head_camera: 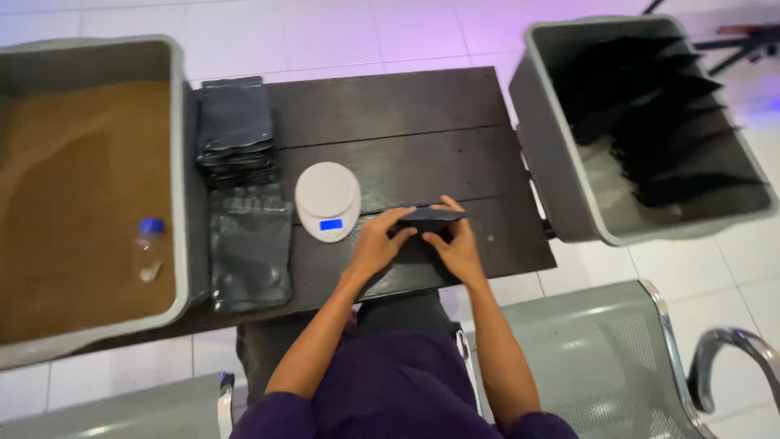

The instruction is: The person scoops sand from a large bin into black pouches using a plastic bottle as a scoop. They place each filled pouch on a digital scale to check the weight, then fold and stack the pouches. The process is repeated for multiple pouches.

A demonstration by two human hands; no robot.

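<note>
two hands met on a small black pouch (428,218) above the dark wooden table (390,114): the left hand (378,244) and the right hand (457,245) both pinched it. the pouch sat just right of the round white scale (327,199), well apart from the stack of black pouches (236,130).
</note>
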